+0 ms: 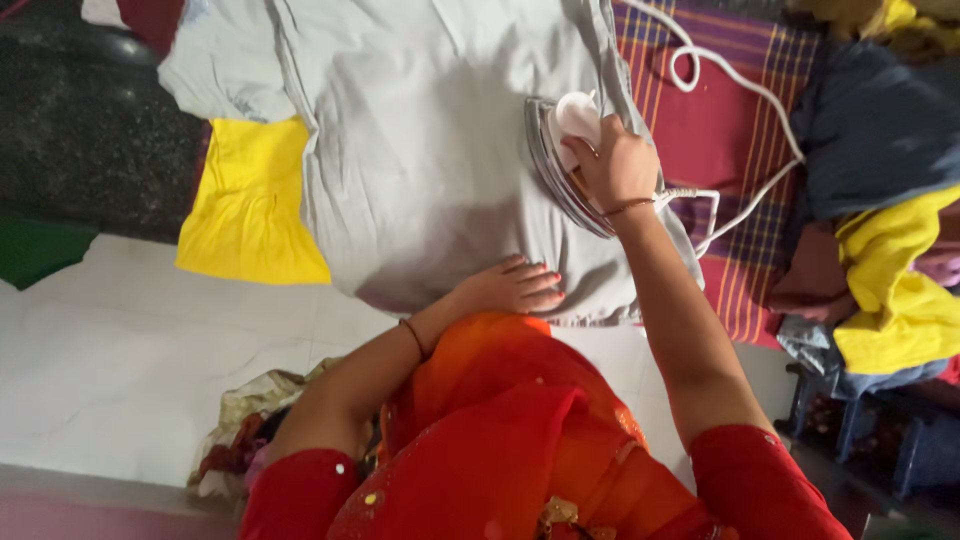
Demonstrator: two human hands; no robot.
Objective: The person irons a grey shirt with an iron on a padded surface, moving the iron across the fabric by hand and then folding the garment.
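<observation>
The right hand (618,165) is closed around the handle of a clothes iron (562,160), fingers curled over the top of its white body, a thin bangle at the wrist. The left hand (515,287) lies flat and open, fingers stretched together and pressed palm-down on the grey garment (420,150), holding nothing; it sits at the near edge of the cloth, a little left of the iron.

The iron rests with its metal soleplate on the right part of the grey garment, tilted so that the plate's rim shows as a shiny curved edge. Its white cord (735,80) loops away to the right and far side over a striped red and purple mat (735,140).

The grey garment is spread wide and mostly smooth, with soft folds near the left hand. A yellow cloth (245,205) lies just beside it on the left, partly under its edge.

No container shows; at the right, a loose heap of clothes (880,200), dark blue and yellow, is piled up beside the mat. Near the left arm lies a small crumpled bundle of patterned fabric (245,425) on the pale floor (120,350).
</observation>
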